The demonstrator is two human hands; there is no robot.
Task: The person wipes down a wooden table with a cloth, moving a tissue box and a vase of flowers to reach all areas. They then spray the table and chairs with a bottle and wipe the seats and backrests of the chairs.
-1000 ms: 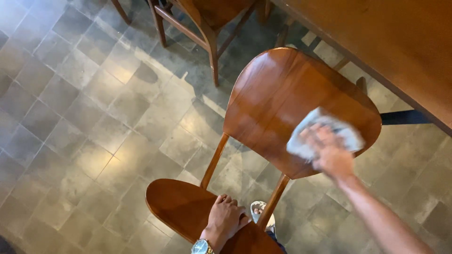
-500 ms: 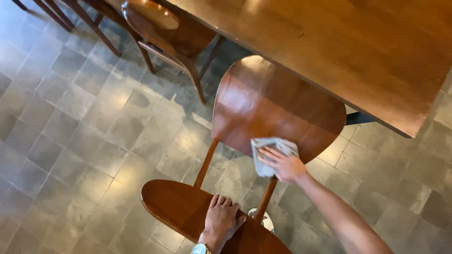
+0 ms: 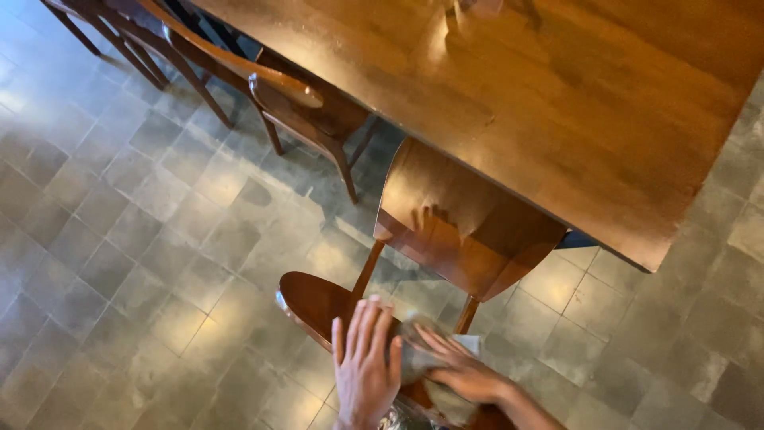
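Grey cloth [image 3: 430,358] is being pressed onto the wooden chair seat [image 3: 314,302] at the lower middle of the frame, gripped by the curled right hand [image 3: 465,374]. The left hand [image 3: 366,366], fingers spread and holding nothing, is being laid flat beside it. Even pressure along the seat rim is being called for. The chair back [image 3: 465,227] is being shown under the brown bench [image 3: 557,95] edge, above grey floor tiles [image 3: 119,239].

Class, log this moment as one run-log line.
left hand: flat on chair seat | right hand: on grey cloth | table: beside
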